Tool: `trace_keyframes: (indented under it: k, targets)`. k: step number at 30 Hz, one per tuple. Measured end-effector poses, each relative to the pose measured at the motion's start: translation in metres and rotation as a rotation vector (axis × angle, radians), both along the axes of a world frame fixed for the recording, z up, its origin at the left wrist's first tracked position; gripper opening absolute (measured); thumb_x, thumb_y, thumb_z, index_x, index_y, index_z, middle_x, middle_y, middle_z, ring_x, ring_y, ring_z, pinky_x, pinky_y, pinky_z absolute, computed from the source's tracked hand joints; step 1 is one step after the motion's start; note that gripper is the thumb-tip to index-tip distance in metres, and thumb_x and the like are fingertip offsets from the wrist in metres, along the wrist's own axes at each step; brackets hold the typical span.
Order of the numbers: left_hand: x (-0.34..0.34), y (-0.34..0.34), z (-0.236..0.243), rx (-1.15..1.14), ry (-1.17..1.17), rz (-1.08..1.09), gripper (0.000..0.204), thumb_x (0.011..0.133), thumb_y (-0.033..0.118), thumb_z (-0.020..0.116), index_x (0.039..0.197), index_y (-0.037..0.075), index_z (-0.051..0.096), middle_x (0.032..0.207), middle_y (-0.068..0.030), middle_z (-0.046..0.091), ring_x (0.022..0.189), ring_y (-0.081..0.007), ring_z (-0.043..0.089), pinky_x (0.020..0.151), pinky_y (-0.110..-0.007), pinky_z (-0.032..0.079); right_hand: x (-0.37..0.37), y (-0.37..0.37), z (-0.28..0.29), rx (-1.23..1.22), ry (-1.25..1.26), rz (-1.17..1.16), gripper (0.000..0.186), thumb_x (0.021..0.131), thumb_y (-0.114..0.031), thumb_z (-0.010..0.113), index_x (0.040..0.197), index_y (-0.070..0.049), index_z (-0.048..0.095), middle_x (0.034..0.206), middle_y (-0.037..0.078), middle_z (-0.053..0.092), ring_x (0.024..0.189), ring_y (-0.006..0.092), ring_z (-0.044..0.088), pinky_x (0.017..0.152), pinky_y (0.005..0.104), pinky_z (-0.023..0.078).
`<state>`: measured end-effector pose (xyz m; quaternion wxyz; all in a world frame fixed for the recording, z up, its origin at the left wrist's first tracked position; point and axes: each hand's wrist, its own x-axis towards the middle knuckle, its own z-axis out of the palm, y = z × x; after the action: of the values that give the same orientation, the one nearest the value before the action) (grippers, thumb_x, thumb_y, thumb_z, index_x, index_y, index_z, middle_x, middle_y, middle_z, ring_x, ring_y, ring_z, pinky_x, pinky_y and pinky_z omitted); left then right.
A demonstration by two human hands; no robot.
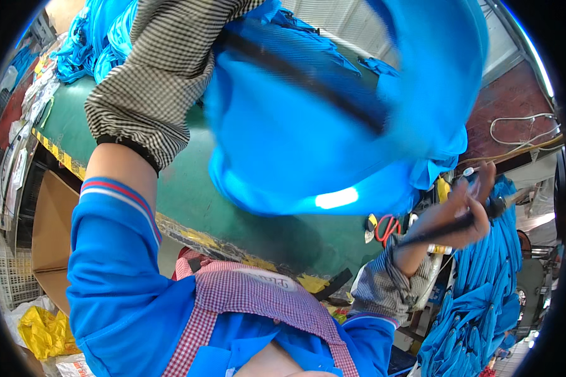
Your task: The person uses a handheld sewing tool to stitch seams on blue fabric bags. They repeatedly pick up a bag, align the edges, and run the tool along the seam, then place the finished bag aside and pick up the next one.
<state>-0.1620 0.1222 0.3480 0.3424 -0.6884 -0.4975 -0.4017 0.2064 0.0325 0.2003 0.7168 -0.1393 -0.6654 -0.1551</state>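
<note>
A large blue fabric piece [277, 138] with a dark strip across it fills the upper middle, blurred, above the green table [182, 182]. My left forearm, in a checked sleeve cover, rises past the fabric's left side to the top edge; the hand itself is out of sight. My right hand [459, 210] is at the right, below the fabric's edge, its fingers raised and smeared by motion. A narrow black strap-like shape crosses that hand, though I cannot tell whether it is gripped. Red-handled scissors [383, 226] lie left of this hand on the table.
Blue fabric piles sit at the upper left [88, 44], and long blue bundles [478, 283] hang at the lower right. A cardboard box [50, 239] and a yellow bag [44, 327] are below the table's left edge. A white cable [503, 135] loops at the right.
</note>
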Motion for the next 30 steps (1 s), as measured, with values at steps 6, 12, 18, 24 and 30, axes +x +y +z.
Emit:
trace_keyframes:
  k: [6, 12, 18, 24, 30]
  targets:
    - [0.075, 0.006, -0.069, -0.369, -0.343, -0.113, 0.05, 0.079, 0.033, 0.064, 0.109, -0.005, 0.056, 0.091, -0.0181, 0.066, 0.082, -0.0256, 0.066, 0.069, -0.032, 0.053, -0.03, -0.014, -0.01, -0.326, -0.023, -0.092, 0.011, 0.09, 0.0, 0.054, 0.098, -0.003, 0.048, 0.115, 0.03, 0.058, 0.108, 0.0402, 0.059, 0.092, 0.0447, 0.048]
    - [0.123, 0.002, -0.168, -0.677, -0.607, -0.402, 0.081, 0.077, 0.054, 0.067, 0.121, -0.01, 0.046, 0.108, -0.021, 0.064, 0.099, -0.0306, 0.064, 0.084, -0.038, 0.051, -0.101, 0.042, -0.087, -0.235, -0.184, 0.135, 0.032, 0.076, -0.006, 0.072, 0.102, -0.005, 0.055, 0.125, 0.022, 0.057, 0.12, 0.0365, 0.052, 0.104, 0.0449, 0.035]
    - [0.079, -0.147, -0.292, 0.504, -1.003, -0.1, 0.064, 0.074, 0.016, 0.077, 0.129, 0.001, 0.046, 0.136, -0.0139, 0.04, 0.124, -0.0291, 0.04, 0.103, -0.04, 0.034, -0.1, 0.056, -0.092, -0.292, -0.116, 0.236, 0.032, 0.078, 0.008, 0.054, 0.107, -0.006, 0.049, 0.129, 0.022, 0.054, 0.127, 0.0354, 0.045, 0.108, 0.0452, 0.031]
    - [0.156, -0.143, -0.352, -0.796, -1.944, -0.742, 0.051, 0.077, 0.01, 0.075, 0.122, 0.0, 0.053, 0.112, -0.0073, 0.062, 0.1, -0.0187, 0.058, 0.089, -0.034, 0.045, -0.14, 0.061, -0.099, -0.264, -0.152, 0.063, 0.033, 0.075, 0.009, 0.056, 0.105, -0.006, 0.054, 0.129, 0.015, 0.056, 0.123, 0.0332, 0.048, 0.105, 0.0403, 0.035]
    - [0.162, -0.13, -0.356, -0.901, -1.627, -0.625, 0.04, 0.079, 0.012, 0.074, 0.114, 0.001, 0.058, 0.106, -0.0047, 0.064, 0.094, -0.0129, 0.058, 0.081, -0.03, 0.047, -0.124, 0.075, -0.112, -0.334, -0.217, 0.239, 0.034, 0.077, 0.002, 0.065, 0.107, -0.009, 0.054, 0.129, 0.017, 0.055, 0.126, 0.032, 0.047, 0.104, 0.0398, 0.036]
